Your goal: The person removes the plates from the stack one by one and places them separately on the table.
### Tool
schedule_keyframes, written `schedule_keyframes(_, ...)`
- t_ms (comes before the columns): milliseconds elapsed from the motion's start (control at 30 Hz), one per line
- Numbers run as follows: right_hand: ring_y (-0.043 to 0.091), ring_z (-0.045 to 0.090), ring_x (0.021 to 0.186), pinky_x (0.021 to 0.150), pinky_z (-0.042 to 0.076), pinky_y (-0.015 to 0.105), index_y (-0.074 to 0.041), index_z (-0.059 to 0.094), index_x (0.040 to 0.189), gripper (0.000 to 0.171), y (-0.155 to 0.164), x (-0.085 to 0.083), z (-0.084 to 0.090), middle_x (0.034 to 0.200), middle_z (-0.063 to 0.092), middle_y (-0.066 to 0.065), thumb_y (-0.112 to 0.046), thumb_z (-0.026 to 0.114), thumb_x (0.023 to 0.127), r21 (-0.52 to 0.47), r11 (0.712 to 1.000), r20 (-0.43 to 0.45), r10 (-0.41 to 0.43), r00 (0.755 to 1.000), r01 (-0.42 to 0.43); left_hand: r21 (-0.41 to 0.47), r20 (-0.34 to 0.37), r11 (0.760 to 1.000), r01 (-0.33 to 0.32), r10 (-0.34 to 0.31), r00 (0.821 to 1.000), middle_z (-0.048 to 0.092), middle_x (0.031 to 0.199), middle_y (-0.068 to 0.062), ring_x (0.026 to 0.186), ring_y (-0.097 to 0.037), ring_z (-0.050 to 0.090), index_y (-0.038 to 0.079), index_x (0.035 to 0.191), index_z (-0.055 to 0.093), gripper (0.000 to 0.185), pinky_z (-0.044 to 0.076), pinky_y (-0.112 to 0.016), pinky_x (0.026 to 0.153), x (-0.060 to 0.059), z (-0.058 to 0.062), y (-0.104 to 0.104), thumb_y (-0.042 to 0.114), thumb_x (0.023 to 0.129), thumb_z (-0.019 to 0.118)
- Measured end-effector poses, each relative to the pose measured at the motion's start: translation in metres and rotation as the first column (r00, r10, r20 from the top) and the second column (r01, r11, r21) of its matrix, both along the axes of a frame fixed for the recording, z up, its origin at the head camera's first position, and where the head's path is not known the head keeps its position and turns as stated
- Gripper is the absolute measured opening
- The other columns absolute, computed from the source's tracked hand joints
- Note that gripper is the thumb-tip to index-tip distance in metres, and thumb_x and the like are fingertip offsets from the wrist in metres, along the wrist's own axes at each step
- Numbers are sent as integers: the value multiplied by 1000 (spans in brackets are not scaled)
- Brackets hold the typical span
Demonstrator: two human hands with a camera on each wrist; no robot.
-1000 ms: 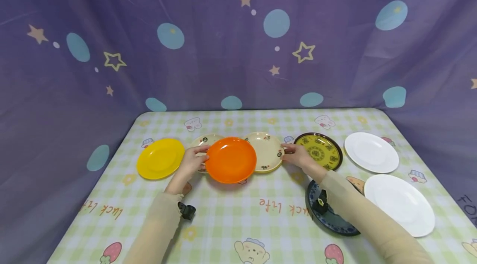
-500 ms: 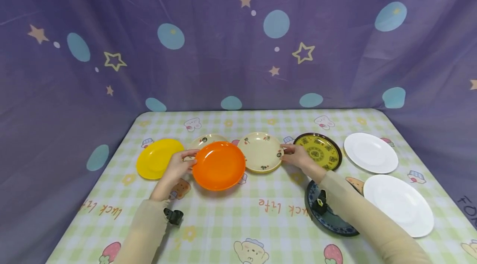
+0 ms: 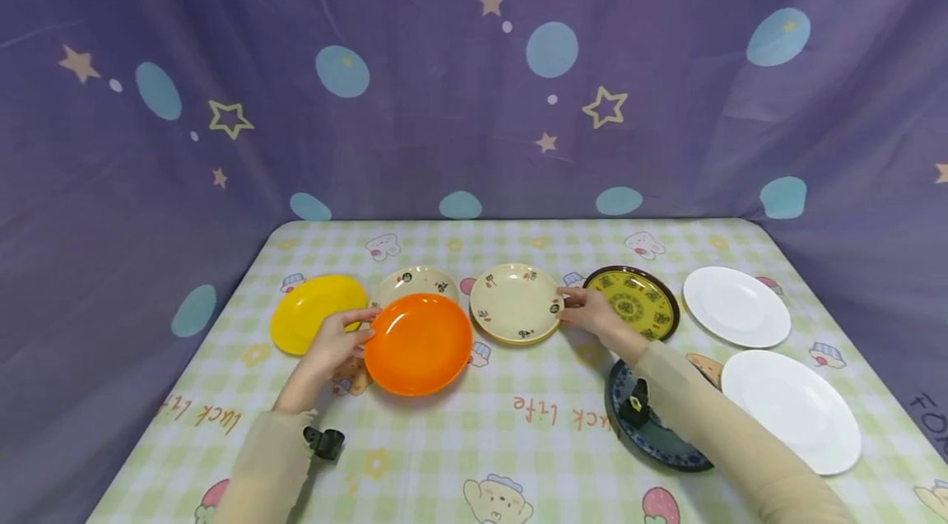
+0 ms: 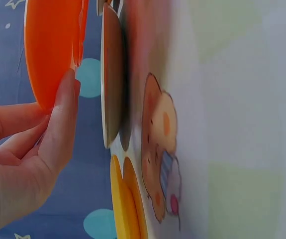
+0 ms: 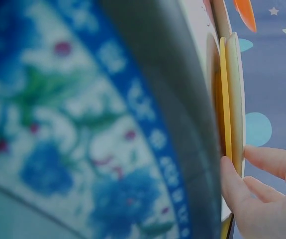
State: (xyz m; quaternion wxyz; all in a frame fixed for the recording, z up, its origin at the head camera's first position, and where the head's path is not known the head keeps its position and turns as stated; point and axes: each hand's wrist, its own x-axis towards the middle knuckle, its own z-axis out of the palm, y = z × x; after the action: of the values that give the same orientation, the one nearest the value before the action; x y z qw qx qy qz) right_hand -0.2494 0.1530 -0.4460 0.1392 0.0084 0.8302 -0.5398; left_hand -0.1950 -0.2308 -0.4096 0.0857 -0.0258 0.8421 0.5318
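While the right hand (image 3: 590, 312) stays pinching the cream plate (image 3: 516, 303), the left hand (image 3: 335, 340) has drawn its gripped orange plate (image 3: 418, 343) nearer.

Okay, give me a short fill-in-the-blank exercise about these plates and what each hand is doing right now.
1. The left hand grips the rim of the ____ plate.
2. The right hand touches the edge of the cream plate, which lies between the orange plate and the ____ patterned plate.
3. At the left end of the row lies a plain ____ plate.
4. Near the table's right edge lie ____ white plates.

Missing words: orange; yellow-and-brown; yellow; two
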Motion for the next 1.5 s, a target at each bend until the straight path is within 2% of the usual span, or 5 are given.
schedule_keyframes(133,33,54,100,79,53,29,4,41,128,49,1,1,0,117,49,28,0,57,82,-12,1000,0,2,1000,-2,17,13,999,28,-28,1000,47,120,-27,66,-20,62,-7,123,46,36,56,-34,62,4,1,-6,-3,87,46)
schedule_keyframes(433,33,53,101,79,53,30,4,42,128,49,1,1,2,116,49,28,0,57,82,-19,1000,-9,11,1000,-12,31,-19,996,89,-88,996,52,114,-30,69,-11,62,-13,121,45,37,56,-32,61,11,-1,-29,-3,85,50)
schedule_keyframes(767,33,53,102,80,52,30,4,41,128,49,0,0,3,118,48,28,1,57,82,-34,999,7,6,1000,-5,43,-25,992,115,-114,993,52,111,-31,68,-10,61,-16,121,42,39,55,-31,56,23,-1,-55,-2,85,51)
schedule_keyframes(1167,32,52,102,79,52,28,3,41,129,50,3,4,0,117,50,27,-2,59,82,14,1000,-16,18,1000,-18,-58,24,995,82,-80,996,57,110,-25,71,-11,60,-11,120,47,39,55,-31,59,35,-4,-75,4,85,53)
schedule_keyframes(1500,33,52,102,78,53,28,2,43,128,50,2,1,2,117,50,26,-4,60,81,31,999,-33,26,999,-25,-57,36,996,75,-73,997,52,115,-26,72,-7,59,-12,121,45,45,54,-28,59,47,-7,-102,11,85,58)
